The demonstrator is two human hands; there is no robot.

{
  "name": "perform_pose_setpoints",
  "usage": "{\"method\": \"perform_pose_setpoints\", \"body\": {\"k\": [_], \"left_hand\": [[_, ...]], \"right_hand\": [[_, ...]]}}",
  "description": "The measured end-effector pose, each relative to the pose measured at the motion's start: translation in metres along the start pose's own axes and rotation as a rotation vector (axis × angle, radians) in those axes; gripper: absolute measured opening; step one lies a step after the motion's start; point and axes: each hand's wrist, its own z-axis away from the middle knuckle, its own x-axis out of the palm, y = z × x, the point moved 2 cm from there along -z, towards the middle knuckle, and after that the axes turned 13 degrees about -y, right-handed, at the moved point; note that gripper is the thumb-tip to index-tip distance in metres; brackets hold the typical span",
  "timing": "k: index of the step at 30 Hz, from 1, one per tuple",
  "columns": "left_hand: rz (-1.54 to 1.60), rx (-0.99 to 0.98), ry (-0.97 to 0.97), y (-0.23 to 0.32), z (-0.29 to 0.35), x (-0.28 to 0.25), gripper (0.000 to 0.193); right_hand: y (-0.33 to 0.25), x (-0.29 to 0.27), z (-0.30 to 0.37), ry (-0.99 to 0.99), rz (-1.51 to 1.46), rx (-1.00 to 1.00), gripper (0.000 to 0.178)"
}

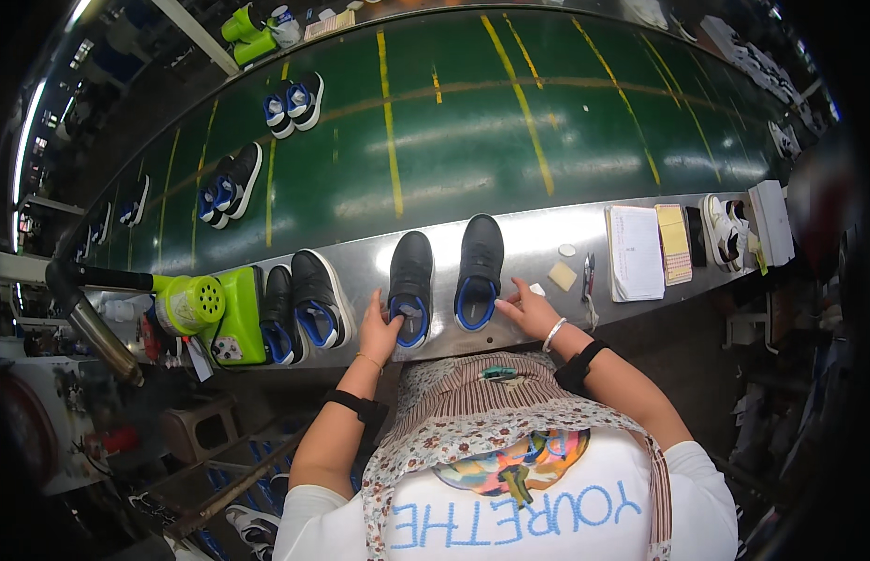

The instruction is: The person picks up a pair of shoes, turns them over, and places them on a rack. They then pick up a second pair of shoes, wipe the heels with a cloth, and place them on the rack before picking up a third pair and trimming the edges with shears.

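Two black shoes with blue linings stand side by side on the metal ledge in front of me, toes pointing away: a left one point(413, 265) and a right one point(481, 248). My left hand point(377, 329) is beside the left shoe's heel, its thumb at the collar edge and its fingers spread. Close to the right shoe's heel, my right hand point(533, 313) is open, thumb and forefinger apart; whether it touches the shoe I cannot tell. Neither hand is wrapped round a shoe. Another black pair point(320, 297) stands left of my left hand.
A green conveyor belt point(453, 131) with yellow lines runs beyond the ledge, carrying black shoe pairs point(231, 185) at left. A bright green blower point(206, 309) stands at the ledge's left. Rightward lie a yellow sponge point(561, 276), a pen-like tool point(588, 277), a notebook point(634, 252) and white shoes point(725, 232).
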Motion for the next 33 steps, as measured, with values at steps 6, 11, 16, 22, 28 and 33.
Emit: {"method": "perform_pose_setpoints", "body": {"k": [6,11,16,22,28,33], "left_hand": [[0.306,-0.006,-0.215,0.012,0.001,0.026,0.06],[0.524,-0.156,-0.363,0.022,0.01,0.041,0.062],[0.807,-0.17,-0.38,0.019,0.012,0.04,0.062],[1.214,-0.383,-0.41,0.009,0.019,0.031,0.042],[1.134,-0.401,-0.488,0.01,0.022,0.025,0.052],[1.13,-0.379,-0.519,0.018,0.018,0.028,0.061]], "right_hand": [[-0.017,0.009,-0.016,-0.123,0.11,0.009,0.073],[-0.011,0.007,-0.014,-0.146,0.112,-0.006,0.066],[0.046,0.014,-0.02,-0.117,-0.637,0.095,0.045],[0.068,-0.005,-0.005,0.042,-0.66,0.121,0.039],[0.024,-0.001,-0.008,-0.184,-0.53,0.045,0.05],[0.005,0.02,-0.028,-0.14,-0.059,0.02,0.077]]}}
